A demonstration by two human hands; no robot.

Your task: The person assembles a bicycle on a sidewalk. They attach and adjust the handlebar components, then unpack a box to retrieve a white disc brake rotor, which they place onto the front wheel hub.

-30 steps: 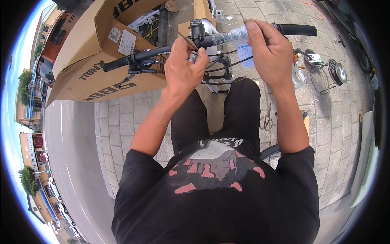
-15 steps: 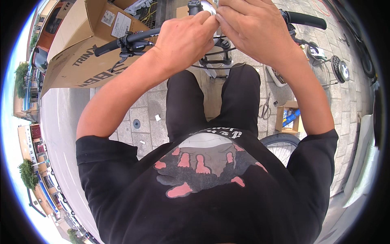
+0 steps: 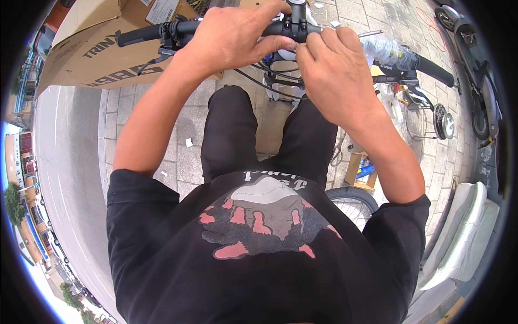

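Observation:
A black bicycle handlebar (image 3: 186,27) runs across the top of the view, clamped in a black stem (image 3: 295,20). My left hand (image 3: 232,38) wraps the bar just left of the stem, its thumb below and index finger reaching above. Right of the stem, my right hand (image 3: 334,67) is closed, fingers curled down over the bar; what they pinch is hidden. Its fingertips meet my left thumb. Beyond it, clear plastic wrap (image 3: 386,49) covers part of the bar toward the right grip (image 3: 436,71). A thin rod (image 3: 371,33) shows past my right hand. Cables (image 3: 256,81) hang below.
A large cardboard box (image 3: 102,51) stands at the left beside the road. My knees (image 3: 229,108) flank the bike's front. On the right are a small box with a blue item (image 3: 360,171), a wheel (image 3: 353,197), a parked scooter (image 3: 475,75) and a silvery padded object (image 3: 464,237).
The handlebar and both hands sit differently in view, with the plastic-wrapped right side now showing. My hands have moved from above the stem down to the bar on either side of it.

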